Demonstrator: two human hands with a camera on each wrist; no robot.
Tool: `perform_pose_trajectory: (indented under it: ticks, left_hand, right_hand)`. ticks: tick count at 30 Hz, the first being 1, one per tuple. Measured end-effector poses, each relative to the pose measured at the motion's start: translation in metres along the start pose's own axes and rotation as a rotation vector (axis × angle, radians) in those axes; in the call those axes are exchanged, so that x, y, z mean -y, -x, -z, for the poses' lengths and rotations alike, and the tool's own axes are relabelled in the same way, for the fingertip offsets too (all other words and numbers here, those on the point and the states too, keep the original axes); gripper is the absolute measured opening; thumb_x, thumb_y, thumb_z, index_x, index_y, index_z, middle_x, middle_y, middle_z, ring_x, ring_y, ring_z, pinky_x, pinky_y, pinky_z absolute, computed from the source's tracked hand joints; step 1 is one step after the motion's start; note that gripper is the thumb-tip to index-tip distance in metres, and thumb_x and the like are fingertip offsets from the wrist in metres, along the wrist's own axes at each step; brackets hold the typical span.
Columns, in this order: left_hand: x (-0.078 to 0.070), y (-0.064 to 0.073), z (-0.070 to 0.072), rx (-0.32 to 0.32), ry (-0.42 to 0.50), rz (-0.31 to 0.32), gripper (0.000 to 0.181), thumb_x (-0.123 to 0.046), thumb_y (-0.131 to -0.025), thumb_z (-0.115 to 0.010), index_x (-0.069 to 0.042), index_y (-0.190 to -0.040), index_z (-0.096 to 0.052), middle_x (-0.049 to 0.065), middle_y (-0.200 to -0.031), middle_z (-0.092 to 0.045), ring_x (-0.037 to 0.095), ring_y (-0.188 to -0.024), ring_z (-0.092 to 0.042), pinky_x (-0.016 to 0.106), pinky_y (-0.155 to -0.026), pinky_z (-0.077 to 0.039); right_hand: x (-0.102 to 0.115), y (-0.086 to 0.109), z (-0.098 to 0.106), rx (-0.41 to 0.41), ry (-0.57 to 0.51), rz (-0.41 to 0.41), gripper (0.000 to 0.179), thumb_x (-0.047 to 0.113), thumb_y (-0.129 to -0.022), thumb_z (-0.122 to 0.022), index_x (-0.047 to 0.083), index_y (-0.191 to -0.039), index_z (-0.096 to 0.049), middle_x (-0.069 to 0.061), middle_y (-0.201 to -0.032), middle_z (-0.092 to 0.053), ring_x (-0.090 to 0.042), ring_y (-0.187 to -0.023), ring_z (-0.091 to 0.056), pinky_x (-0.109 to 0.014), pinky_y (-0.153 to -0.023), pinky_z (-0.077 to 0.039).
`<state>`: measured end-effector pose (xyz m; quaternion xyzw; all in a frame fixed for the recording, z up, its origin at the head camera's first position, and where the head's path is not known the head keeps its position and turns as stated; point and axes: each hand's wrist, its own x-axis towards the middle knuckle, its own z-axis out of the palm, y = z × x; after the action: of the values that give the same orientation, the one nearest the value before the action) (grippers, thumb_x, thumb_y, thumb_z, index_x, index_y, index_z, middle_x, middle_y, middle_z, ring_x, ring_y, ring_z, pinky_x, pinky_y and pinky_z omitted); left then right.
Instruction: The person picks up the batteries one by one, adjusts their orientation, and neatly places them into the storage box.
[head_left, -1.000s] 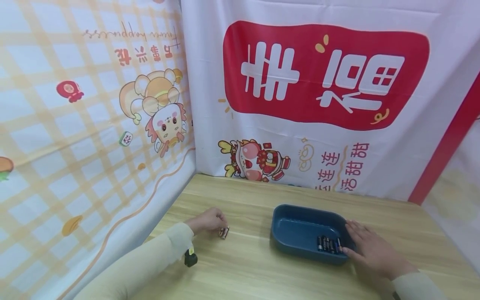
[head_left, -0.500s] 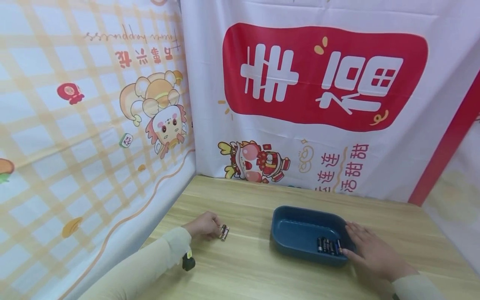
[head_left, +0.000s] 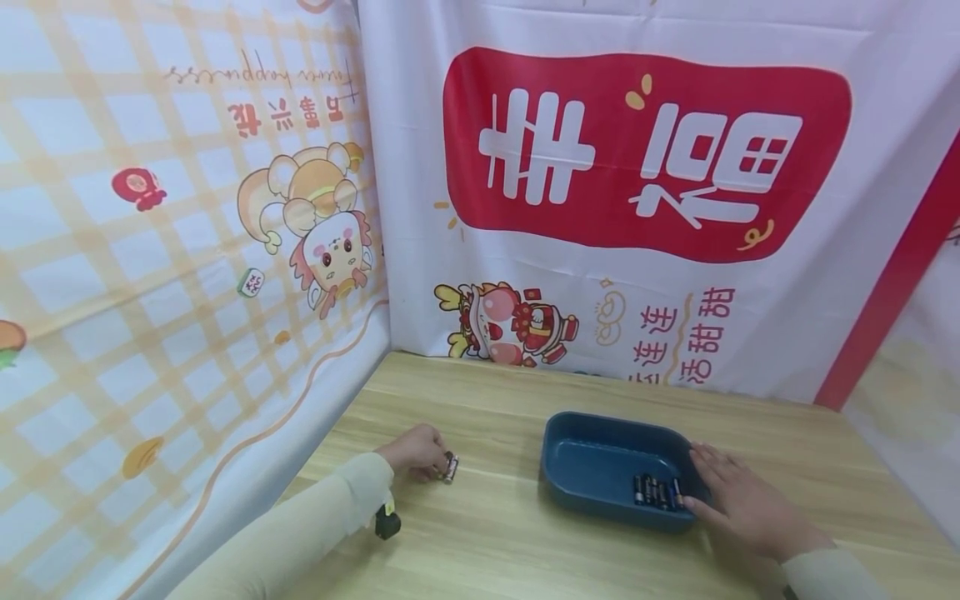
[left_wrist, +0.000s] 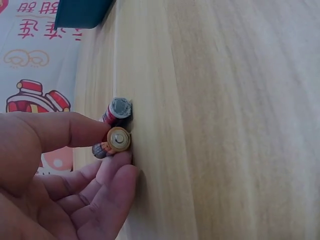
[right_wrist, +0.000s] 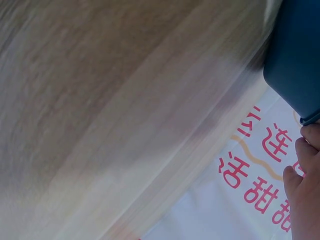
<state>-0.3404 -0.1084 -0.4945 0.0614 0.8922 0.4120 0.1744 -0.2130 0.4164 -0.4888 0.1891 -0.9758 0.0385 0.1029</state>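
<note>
My left hand (head_left: 420, 450) is low over the table at left. In the left wrist view, its thumb and fingers pinch a battery (left_wrist: 119, 139) with a gold-coloured end and a small nub. Another battery (left_wrist: 120, 107), with a flat grey end, lies right beside it. A darker rounded end (left_wrist: 100, 150) shows between the fingers; which cell it belongs to is unclear. My right hand (head_left: 750, 504) rests with extended fingers and thumb on the right end of a dark blue rectangular container (head_left: 592, 500). Several batteries (head_left: 660, 492) lie side by side in its right part.
The wood-grain table (head_left: 510, 533) spreads under everything. Behind it hangs a white cloth (head_left: 412, 208) with a red printed panel, and a checked cloth (head_left: 187, 292) covers the left side. A small black device (head_left: 387, 523) sits at the left wrist.
My left hand first moved slightly left, off the batteries, then came back right to them. The right hand and the container have stayed in place.
</note>
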Motion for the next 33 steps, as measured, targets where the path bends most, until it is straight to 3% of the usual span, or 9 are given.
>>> perform_pose_trajectory:
  ticks: [4,10,16,21,24,29,33]
  left_hand:
    - [-0.002,-0.002,0.002,0.004,-0.051,0.009,0.018,-0.001,-0.075,-0.074,-0.004,-0.089,-0.063,0.008,-0.081,-0.063,0.020,-0.066,-0.062,0.031,-0.057,-0.057]
    - [0.000,-0.007,0.002,-0.048,-0.166,-0.050,0.020,0.003,-0.073,-0.070,-0.006,-0.090,-0.064,0.005,-0.083,-0.061,0.020,-0.070,-0.058,0.030,-0.055,-0.054]
    - [-0.003,-0.005,0.006,-0.023,-0.113,-0.035,0.033,0.009,-0.069,-0.064,0.000,-0.101,-0.064,0.009,-0.087,-0.059,0.021,-0.070,-0.058,0.030,-0.054,-0.054]
    - [-0.005,-0.005,0.010,0.022,-0.102,-0.022,0.037,0.009,-0.076,-0.060,0.000,-0.112,-0.061,0.010,-0.084,-0.059,0.019,-0.066,-0.058,0.029,-0.057,-0.055]
    - [-0.005,-0.006,0.010,0.049,-0.025,-0.035,0.036,0.008,-0.081,-0.059,0.000,-0.116,-0.059,0.011,-0.085,-0.060,0.018,-0.067,-0.059,0.030,-0.059,-0.056]
    - [-0.007,-0.005,0.011,0.148,0.232,-0.076,0.042,0.009,-0.083,-0.054,0.006,-0.125,-0.051,0.019,-0.093,-0.063,0.026,-0.076,-0.064,0.038,-0.068,-0.058]
    - [-0.013,-0.003,0.012,0.185,0.342,-0.078,0.044,0.010,-0.086,-0.056,0.008,-0.129,-0.047,0.020,-0.097,-0.061,0.028,-0.082,-0.066,0.040,-0.075,-0.059]
  right_hand:
    - [-0.002,-0.001,-0.004,-0.034,0.016,0.021,0.077,0.055,-0.096,-0.050,-0.006,-0.143,-0.041,-0.021,-0.150,-0.036,-0.042,-0.137,-0.032,-0.012,-0.106,0.016]
    - [-0.005,-0.001,-0.005,-0.038,0.019,0.025,0.078,0.055,-0.096,-0.049,-0.006,-0.143,-0.040,-0.021,-0.151,-0.036,-0.041,-0.137,-0.032,-0.013,-0.108,0.016]
    - [-0.006,-0.002,-0.004,-0.036,0.014,0.026,0.078,0.056,-0.096,-0.049,-0.006,-0.143,-0.040,-0.021,-0.151,-0.035,-0.041,-0.138,-0.031,-0.013,-0.108,0.015]
    - [-0.008,-0.002,-0.005,-0.030,0.026,0.018,0.079,0.057,-0.097,-0.047,-0.006,-0.144,-0.039,-0.021,-0.152,-0.034,-0.041,-0.137,-0.031,-0.014,-0.107,0.016]
    - [-0.008,-0.002,-0.005,-0.029,0.031,0.013,0.079,0.057,-0.096,-0.047,-0.005,-0.144,-0.039,-0.021,-0.152,-0.034,-0.041,-0.138,-0.031,-0.014,-0.108,0.016]
    - [-0.005,-0.001,-0.004,-0.056,0.031,0.036,0.077,0.055,-0.096,-0.049,-0.006,-0.142,-0.042,-0.022,-0.149,-0.037,-0.042,-0.136,-0.034,-0.014,-0.108,0.016]
    - [-0.002,0.000,-0.004,-0.063,0.023,0.044,0.076,0.055,-0.096,-0.051,-0.007,-0.141,-0.044,-0.022,-0.148,-0.039,-0.042,-0.135,-0.035,-0.013,-0.107,0.015]
